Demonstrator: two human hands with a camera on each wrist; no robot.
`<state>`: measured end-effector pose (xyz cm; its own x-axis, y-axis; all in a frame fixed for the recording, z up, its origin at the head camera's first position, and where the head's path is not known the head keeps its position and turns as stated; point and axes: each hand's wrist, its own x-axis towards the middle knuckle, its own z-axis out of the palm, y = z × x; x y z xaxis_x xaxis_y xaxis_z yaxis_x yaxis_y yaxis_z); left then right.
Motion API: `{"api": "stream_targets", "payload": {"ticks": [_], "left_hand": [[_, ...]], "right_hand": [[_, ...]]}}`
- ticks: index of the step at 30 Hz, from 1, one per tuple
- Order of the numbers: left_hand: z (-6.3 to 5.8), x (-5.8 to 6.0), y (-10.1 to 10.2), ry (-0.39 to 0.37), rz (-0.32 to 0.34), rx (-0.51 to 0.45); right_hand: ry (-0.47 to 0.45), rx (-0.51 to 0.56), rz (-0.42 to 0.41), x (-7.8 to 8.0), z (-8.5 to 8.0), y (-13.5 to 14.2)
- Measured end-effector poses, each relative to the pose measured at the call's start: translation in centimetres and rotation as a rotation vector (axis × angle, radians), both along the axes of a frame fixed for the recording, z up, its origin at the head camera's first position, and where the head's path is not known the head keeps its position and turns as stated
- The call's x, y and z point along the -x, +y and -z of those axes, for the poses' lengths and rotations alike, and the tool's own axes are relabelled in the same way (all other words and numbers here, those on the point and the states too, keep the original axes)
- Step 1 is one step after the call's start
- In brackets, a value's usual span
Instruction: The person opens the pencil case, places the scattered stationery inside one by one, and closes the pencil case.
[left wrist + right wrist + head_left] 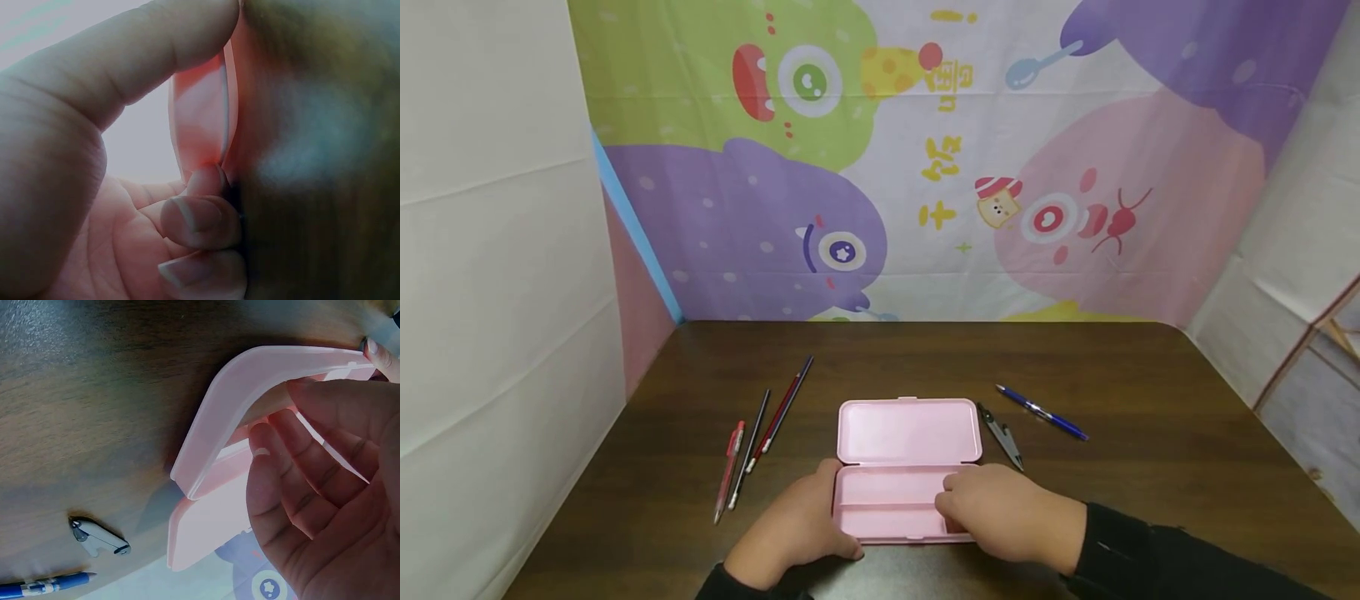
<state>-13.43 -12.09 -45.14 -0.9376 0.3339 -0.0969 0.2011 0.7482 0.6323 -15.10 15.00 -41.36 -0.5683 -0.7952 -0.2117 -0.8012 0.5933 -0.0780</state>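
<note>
A pink pencil case (891,523) lies with its lid (910,431) folded back on the brown table. My left hand (793,517) grips the case's left end, thumb at the front corner and fingers at the back; the left wrist view shows that pink end (200,112) between thumb and curled fingers. Into the right-hand part of the case reaches my right hand (1011,512), its fingers bent. Between its thumb and fingertips, the right wrist view shows a brownish patch (265,405); whether this is a held thing or shaded case floor is unclear.
Left of the case lie a red pen (730,471), a dark pencil (750,450) and two more pencils (781,417) side by side. A grey compass (1002,437) and a blue pen (1042,412) lie to its right. A printed cloth (910,250) hangs behind the table.
</note>
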Motion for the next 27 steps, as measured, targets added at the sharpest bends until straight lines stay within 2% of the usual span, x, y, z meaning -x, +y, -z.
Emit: {"api": "stream_targets", "payload": {"ticks": [10, 19, 27], "left_hand": [[0.0, 0.0, 0.0, -0.03, -0.01, -0.015], [0.1, 0.0, 0.1, -0.012, -0.002, -0.012], [0.1, 0.0, 0.0, -0.003, -0.002, -0.01]], "right_hand": [[0.037, 0.077, 0.024, -0.2, 0.3, 0.3], [0.034, 0.222, 0.062, -0.8, 0.4, 1.9], [0.042, 0.33, 0.192, -0.4, -0.1, 4.2]]}}
